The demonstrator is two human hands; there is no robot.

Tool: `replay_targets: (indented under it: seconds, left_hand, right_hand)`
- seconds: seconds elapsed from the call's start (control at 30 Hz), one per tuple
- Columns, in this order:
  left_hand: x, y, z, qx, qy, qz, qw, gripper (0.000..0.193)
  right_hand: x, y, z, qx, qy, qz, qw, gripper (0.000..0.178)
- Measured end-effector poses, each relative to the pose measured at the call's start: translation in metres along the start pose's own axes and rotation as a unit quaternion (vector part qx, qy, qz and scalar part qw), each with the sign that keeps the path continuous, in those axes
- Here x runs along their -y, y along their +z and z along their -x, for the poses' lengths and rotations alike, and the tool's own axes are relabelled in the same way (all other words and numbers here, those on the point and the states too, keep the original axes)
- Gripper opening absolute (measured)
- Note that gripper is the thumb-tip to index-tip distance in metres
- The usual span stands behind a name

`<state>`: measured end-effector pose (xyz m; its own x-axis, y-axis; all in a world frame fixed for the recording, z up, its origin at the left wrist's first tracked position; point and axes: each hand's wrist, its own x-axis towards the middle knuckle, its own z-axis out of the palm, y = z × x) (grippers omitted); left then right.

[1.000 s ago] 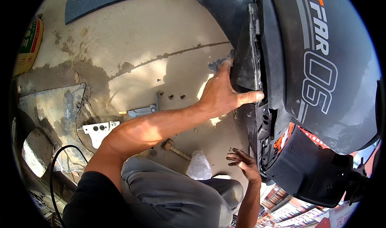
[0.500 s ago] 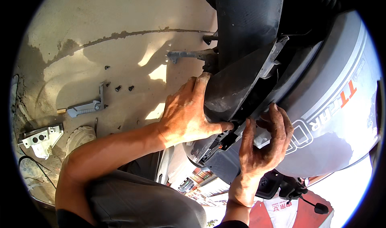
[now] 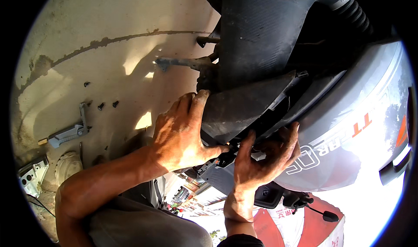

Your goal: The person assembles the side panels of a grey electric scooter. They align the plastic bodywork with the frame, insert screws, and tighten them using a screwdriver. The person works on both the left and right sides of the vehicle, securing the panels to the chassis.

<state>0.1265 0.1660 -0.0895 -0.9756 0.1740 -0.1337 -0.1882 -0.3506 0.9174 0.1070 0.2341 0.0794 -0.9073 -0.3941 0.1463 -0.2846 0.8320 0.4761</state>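
A dark plastic panel (image 3: pixel 237 107) of a scooter sits tilted at a gap beside the glossy grey body cover (image 3: pixel 322 133). My left hand (image 3: pixel 180 136) wraps the panel's near end, with fingers along its outer edge and thumb at the lower corner. At that corner, black clips and a bit of orange show. My right hand (image 3: pixel 265 160) is by the gap, thumb raised and fingers curved apart, near the body cover's edge. Nothing is visible in it, though some of its fingertips are hidden.
On the concrete floor at left are several dark bolts (image 3: pixel 101 106), a grey folding lever (image 3: pixel 67 134) and a white bracket (image 3: pixel 35 175). A metal bar (image 3: pixel 180 63) juts from the scooter. Below the right hand hang a dark mirror (image 3: pixel 267 195) and a red-and-white canopy (image 3: pixel 283 223).
The view has shifted, so the scooter and floor items appear further left and mostly lower. My left hand stays on the panel; my right hand stays beside the gap, its fingers slightly repositioned.
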Motion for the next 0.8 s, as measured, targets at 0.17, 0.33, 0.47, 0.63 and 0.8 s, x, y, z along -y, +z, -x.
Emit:
replay_targets:
  seconds: [0.17, 0.33, 0.47, 0.63, 0.8]
  left_hand:
    - [-0.002, -0.014, -0.002, 0.033, -0.039, -0.001, 0.999, 0.117]
    - [0.001, -0.02, 0.001, 0.03, -0.032, 0.024, 0.999, 0.12]
    - [0.006, -0.016, 0.001, -0.004, -0.011, 0.054, 0.998, 0.112]
    - [0.012, -0.012, -0.001, -0.031, 0.047, 0.05, 0.997, 0.112]
    - [0.001, -0.023, -0.009, 0.039, 0.012, 0.115, 0.993, 0.114]
  right_hand:
    - [-0.007, -0.001, 0.0, -0.02, -0.044, 0.004, 0.999, 0.074]
    - [-0.006, -0.007, 0.0, 0.007, -0.047, 0.014, 0.999, 0.073]
    - [-0.012, -0.008, 0.006, 0.01, -0.048, -0.038, 0.998, 0.066]
    - [-0.016, -0.009, 0.001, 0.04, -0.082, -0.053, 0.994, 0.054]
    - [-0.011, -0.012, -0.006, 0.066, -0.065, 0.008, 0.996, 0.052]
